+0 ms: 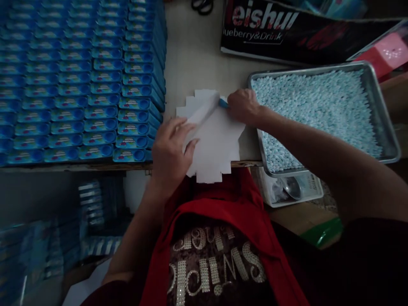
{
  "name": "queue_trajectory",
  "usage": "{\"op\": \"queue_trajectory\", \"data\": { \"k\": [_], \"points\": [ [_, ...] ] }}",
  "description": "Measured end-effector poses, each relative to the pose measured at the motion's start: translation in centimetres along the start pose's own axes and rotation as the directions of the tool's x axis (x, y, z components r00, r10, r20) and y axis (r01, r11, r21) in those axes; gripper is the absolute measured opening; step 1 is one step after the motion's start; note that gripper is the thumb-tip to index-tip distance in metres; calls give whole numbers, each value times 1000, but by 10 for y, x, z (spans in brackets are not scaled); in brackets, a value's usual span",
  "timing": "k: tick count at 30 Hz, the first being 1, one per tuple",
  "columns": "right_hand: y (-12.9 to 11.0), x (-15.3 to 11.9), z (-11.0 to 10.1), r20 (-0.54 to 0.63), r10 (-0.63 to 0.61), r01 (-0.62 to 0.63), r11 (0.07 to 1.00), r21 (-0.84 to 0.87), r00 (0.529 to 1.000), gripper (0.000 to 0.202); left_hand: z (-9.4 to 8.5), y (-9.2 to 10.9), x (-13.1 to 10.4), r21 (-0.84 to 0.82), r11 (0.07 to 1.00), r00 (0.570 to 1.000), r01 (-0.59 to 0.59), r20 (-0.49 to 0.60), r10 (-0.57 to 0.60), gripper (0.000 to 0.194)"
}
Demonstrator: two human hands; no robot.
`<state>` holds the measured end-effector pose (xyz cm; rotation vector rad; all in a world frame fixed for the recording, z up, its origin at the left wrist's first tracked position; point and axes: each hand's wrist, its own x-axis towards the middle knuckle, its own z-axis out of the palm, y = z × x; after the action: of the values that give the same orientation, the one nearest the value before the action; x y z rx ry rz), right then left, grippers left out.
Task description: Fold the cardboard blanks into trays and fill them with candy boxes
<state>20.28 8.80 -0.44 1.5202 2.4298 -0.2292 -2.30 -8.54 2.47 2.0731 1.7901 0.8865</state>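
A white paper sheet with stepped, notched edges (216,144) lies at the table's front edge and hangs slightly over it. A strip of the sheet looks lifted or folded, running slantwise between my two hands. On its left side rests my left hand (172,146), fingers spread and thumb apart, touching the paper. My right hand (242,106) is closed at the sheet's upper right around a small blue object (223,103). Only a short end of that object shows, so its kind is unclear.
Rows of small blue printed boxes (73,89) cover the table's left. To the right, a metal tray (387,123) holds many pale blue pellets. Behind it stands a black printed carton (255,46); dark scissor handles (202,6) show at the back. A white bin (296,189) sits below the tray.
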Motion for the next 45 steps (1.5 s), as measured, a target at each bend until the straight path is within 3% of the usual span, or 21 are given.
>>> {"op": "queue_trajectory", "data": {
  "k": [3, 6, 10, 12, 14, 16, 19, 21, 23, 25, 32, 38, 41, 45],
  "points": [
    [0, -19, 1, -14, 141, -142, 989, -30, 990, 42, 9, 2, -45, 28, 998, 996, -48, -80, 50, 19],
    [-6, -31, 1, -21, 188, -189, 982, -21, 982, 42, 24, -5, -76, 60, 998, 987, 0, -162, 10, 14],
    [-9, -34, -3, 8, 220, -219, 975, -49, 976, 42, 27, -9, -91, 71, 997, 994, -15, -104, 22, 16],
    [-7, -31, -4, 22, 194, -192, 978, -77, 981, 41, 19, -4, -78, 38, 998, 997, -48, -51, 50, 15],
    [-3, -29, -2, 24, 152, -148, 984, -101, 988, 40, 12, 3, -47, 3, 999, 999, -50, -3, 50, 11],
    [0, -28, 0, 19, 93, -90, 989, -122, 996, 39, 13, 9, 2, -20, 999, 998, -41, 46, 42, 22],
    [-2, -32, 2, -5, -3, 3, 993, -122, 1000, 42, 38, 12, 86, -61, 997, 980, -45, 189, 56, 35],
    [-7, -36, 3, -14, -38, 36, 994, -101, 999, 45, 62, 11, 130, -24, 996, 910, -82, 407, 84, 24],
    [-12, -41, 2, -12, -20, 20, 997, -68, 1000, 43, 82, 9, 154, 28, 988, 818, -150, 564, 108, 14],
    [-13, -45, 1, -6, 22, -22, 1000, -6, 1000, 38, 91, 7, 161, 35, 978, 771, -207, 621, 141, 15],
    [6, -55, -6, 58, -74, 58, 969, 239, 996, 36, 74, -1, 147, -48, 983, 752, -178, 638, 167, 12],
    [15, -58, -3, 89, -126, 80, 912, 402, 988, 37, 70, -12, 153, -85, 984, 689, -156, 705, 169, 22],
    [16, -55, 2, 101, -40, -19, 850, 526, 994, 34, 74, -12, 157, -124, 986, 681, -114, 712, 168, 25],
    [16, -48, 14, 117, 167, -201, 686, 699, 979, 30, 86, -8, 158, -130, 991, 736, -7, 670, 94, 27]
  ]
}}
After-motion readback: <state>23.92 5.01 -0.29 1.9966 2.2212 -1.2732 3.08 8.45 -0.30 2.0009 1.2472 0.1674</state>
